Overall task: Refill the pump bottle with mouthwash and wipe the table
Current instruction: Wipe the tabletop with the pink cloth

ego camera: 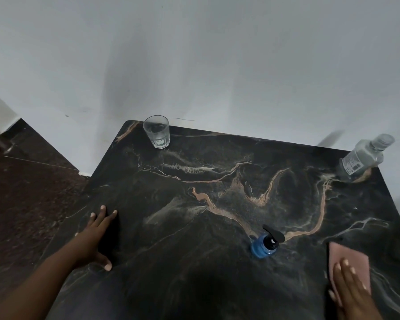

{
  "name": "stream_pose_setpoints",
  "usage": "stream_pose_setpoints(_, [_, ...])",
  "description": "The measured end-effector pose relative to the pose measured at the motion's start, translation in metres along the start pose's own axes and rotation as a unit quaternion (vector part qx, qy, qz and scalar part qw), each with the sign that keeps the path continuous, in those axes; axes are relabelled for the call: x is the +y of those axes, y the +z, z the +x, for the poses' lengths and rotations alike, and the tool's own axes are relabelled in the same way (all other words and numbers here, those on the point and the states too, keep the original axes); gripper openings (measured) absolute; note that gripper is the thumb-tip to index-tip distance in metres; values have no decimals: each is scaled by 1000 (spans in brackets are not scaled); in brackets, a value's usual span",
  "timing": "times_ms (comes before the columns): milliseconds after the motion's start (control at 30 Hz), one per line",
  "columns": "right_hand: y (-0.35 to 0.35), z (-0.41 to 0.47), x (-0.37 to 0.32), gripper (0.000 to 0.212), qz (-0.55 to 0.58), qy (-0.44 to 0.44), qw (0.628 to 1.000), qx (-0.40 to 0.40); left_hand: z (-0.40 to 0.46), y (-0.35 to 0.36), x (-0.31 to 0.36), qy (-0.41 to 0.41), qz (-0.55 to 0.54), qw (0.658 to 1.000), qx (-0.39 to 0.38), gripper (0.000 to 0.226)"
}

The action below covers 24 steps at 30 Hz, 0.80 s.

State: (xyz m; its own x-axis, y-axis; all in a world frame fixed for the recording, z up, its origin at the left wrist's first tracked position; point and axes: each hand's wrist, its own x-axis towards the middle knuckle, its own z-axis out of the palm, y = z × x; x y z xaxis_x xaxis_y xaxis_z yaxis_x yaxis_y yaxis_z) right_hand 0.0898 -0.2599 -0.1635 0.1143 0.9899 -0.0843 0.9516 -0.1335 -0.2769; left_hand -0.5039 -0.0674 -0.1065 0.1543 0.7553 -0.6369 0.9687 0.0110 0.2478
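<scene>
A blue pump bottle (264,244) with a black pump head stands on the dark marbled table (194,227), right of centre near the front. A clear plastic bottle (360,158) with a clear cap stands at the far right corner. A pink cloth (346,259) lies flat near the table's right front edge. My right hand (351,289) presses flat on the cloth with straight fingers. My left hand (97,236) rests flat on the table's left side, fingers spread, holding nothing.
A clear drinking glass (157,131) with a little liquid stands at the far left corner. The table's back edge meets a white wall (217,65). Dark speckled floor (21,204) lies to the left.
</scene>
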Motion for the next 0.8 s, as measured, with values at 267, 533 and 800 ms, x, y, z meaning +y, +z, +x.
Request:
stream_pose_setpoints(267, [-13, 149, -66, 60, -3, 55, 998, -2, 0, 0, -1, -1, -13, 1000, -10, 159])
stream_pose_setpoints(533, [-9, 207, -124, 63, -74, -212, 968, -115, -1, -1, -1, -4, -27, 1000, -14, 157])
stream_pose_setpoints(800, [-39, 150, -55, 64, -47, -266, 951, -150, -1, -2, 1, -6, -28, 999, -16, 158])
